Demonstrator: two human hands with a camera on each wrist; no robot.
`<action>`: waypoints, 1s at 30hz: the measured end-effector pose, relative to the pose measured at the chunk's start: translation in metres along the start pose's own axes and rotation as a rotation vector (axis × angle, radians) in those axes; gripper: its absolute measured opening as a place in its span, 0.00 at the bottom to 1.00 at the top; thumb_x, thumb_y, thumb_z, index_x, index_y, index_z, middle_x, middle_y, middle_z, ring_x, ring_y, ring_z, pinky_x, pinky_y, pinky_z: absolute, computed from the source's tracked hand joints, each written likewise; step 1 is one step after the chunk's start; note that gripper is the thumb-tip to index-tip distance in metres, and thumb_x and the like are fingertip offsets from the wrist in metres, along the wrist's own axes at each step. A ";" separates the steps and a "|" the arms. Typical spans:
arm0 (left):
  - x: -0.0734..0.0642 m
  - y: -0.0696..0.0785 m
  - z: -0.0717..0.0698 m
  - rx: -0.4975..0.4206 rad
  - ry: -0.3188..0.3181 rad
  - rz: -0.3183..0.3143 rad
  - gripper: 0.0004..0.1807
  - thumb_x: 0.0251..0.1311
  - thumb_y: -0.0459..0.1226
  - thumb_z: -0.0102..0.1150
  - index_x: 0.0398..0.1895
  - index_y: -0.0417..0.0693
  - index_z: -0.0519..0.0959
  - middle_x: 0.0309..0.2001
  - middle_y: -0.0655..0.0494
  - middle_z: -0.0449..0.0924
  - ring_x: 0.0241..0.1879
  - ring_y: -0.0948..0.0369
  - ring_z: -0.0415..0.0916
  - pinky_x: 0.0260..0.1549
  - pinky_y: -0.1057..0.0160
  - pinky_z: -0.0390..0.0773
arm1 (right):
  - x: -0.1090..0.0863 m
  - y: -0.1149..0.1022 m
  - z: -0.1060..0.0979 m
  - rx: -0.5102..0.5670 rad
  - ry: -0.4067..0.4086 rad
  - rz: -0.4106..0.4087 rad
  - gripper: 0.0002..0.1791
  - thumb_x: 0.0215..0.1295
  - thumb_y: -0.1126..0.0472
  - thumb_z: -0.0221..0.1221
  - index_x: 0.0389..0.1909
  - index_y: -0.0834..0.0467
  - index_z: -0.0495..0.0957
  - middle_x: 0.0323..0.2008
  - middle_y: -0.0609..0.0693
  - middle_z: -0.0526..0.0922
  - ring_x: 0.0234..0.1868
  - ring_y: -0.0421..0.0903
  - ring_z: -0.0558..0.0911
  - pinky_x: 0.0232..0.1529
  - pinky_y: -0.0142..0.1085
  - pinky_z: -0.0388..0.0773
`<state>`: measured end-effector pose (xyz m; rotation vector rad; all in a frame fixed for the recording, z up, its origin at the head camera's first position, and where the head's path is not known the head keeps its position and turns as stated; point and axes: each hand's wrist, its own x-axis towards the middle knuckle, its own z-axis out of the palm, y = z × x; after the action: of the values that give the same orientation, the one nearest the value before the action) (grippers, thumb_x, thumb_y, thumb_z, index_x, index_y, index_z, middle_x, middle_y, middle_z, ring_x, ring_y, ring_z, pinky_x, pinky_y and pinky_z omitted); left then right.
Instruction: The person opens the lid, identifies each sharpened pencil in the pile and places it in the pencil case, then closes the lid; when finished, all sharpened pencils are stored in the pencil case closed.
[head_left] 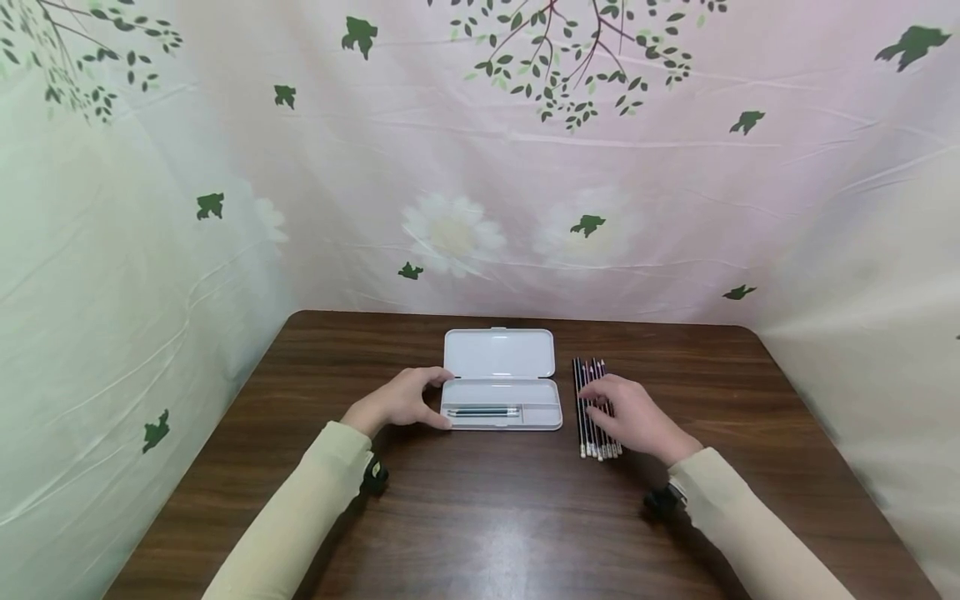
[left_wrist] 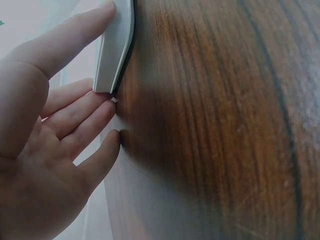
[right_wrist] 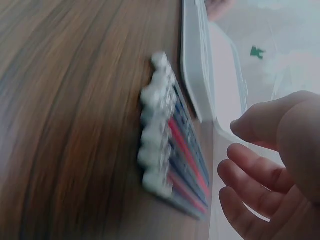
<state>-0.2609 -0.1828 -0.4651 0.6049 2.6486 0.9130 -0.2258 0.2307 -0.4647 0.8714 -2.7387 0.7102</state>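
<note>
A white pencil case [head_left: 543, 416] lies on the table with its lid [head_left: 498, 353] laid back. Several pencils [head_left: 483, 412] rest in its long front compartment. My left hand [head_left: 403, 397] holds the case at its left end, thumb along the front wall [left_wrist: 112, 47] and fingers round the end. To the right of the case, a row of dark pencils [head_left: 588, 429] lies side by side, white erasers toward me. Over this row is my right hand [head_left: 637, 414], fingers loosely bent. In the right wrist view its fingertips [right_wrist: 231, 200] are apart from the pencils, with nothing between thumb and fingers.
The brown wooden table [head_left: 480, 508] stretches toward me in front of the case. A printed cloth [head_left: 480, 167] hangs behind the table and on both sides. Each wrist wears a dark camera, such as the right one [head_left: 663, 500].
</note>
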 end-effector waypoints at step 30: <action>0.001 -0.003 0.001 -0.004 -0.005 0.011 0.47 0.46 0.48 0.86 0.71 0.48 0.75 0.61 0.51 0.80 0.63 0.55 0.75 0.68 0.50 0.71 | -0.019 0.030 -0.007 0.012 -0.072 0.208 0.14 0.64 0.68 0.69 0.49 0.65 0.83 0.42 0.56 0.85 0.38 0.47 0.84 0.39 0.46 0.84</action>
<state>-0.2626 -0.1837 -0.4673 0.6209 2.6408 0.9192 -0.2275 0.2647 -0.4765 0.6313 -2.9224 0.7450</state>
